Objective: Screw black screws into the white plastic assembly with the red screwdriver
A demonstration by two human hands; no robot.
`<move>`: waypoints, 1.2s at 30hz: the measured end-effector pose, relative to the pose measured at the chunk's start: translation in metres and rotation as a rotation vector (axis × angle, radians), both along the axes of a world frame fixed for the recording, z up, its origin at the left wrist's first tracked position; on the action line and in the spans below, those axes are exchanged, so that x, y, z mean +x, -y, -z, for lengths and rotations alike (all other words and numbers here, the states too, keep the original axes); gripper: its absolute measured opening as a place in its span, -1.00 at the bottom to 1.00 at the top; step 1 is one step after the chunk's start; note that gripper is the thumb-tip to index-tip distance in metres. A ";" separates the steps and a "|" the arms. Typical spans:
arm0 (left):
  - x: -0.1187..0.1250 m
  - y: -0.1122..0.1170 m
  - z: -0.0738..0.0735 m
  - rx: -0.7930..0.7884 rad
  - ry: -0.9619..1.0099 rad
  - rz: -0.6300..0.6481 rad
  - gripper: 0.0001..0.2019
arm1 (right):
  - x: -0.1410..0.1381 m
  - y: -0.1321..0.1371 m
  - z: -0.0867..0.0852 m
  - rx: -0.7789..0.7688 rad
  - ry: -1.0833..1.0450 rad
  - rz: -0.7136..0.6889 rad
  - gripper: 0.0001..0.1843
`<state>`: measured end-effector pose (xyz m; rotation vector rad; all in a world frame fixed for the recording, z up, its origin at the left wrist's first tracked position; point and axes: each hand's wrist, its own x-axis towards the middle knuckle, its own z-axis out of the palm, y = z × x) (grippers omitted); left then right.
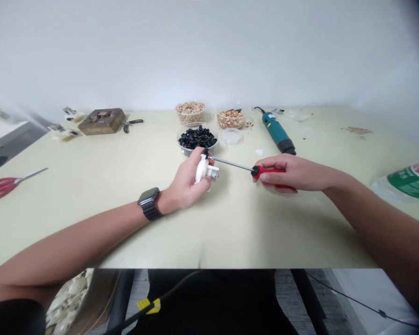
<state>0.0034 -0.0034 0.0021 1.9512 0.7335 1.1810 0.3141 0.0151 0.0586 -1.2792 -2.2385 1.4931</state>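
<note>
My left hand [187, 180], with a dark watch on the wrist, is closed around a small white plastic part [201, 170] that has a greyish metal piece on its right side. A black piece [206, 152] sits at the top of the part, by my fingertips. My right hand [282, 173] grips the red handle of a screwdriver [234, 164]. Its metal shaft points left, and the tip meets the held part near the black piece; the exact contact is too small to make out. Just behind my left hand stands a clear bowl of black pieces [198, 137].
Two clear tubs of tan pieces, one [190, 112] left of the other [231, 119], stand by the wall. A teal heat gun [278, 132] lies behind my right hand. Red scissors [7, 186], a wooden block [102, 122] and black-handled pliers [132, 123] lie left; a bottle [407, 181] lies right.
</note>
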 end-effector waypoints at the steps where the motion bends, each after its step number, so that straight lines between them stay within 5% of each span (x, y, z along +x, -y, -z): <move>1: 0.004 0.003 0.001 -0.075 0.060 0.026 -0.72 | -0.002 0.000 0.000 0.041 -0.003 0.039 -0.56; 5: 0.025 0.023 0.004 -0.346 0.227 0.112 -0.61 | -0.018 0.007 0.006 0.181 -0.118 0.264 -0.55; 12: 0.049 0.044 -0.002 -0.625 0.407 0.052 -0.46 | -0.056 0.033 0.014 0.263 -0.374 0.274 -0.51; 16: 0.048 0.045 -0.002 -0.767 0.539 0.160 -0.48 | -0.055 0.033 0.015 0.248 -0.346 0.327 -0.55; 20: 0.041 0.042 0.000 -0.675 0.460 0.272 -0.63 | -0.039 0.024 0.016 0.076 -0.368 0.344 -0.53; 23: 0.035 0.037 -0.001 -0.567 0.383 0.175 -0.70 | -0.030 0.019 0.016 -0.013 -0.417 0.381 -0.59; 27: 0.029 0.031 -0.006 -0.435 0.209 0.069 -0.73 | -0.024 0.016 0.013 -0.018 -0.409 0.361 -0.65; 36: 0.026 0.024 -0.002 -0.372 0.088 0.167 -0.76 | -0.022 0.019 0.007 0.063 -0.346 0.276 -0.64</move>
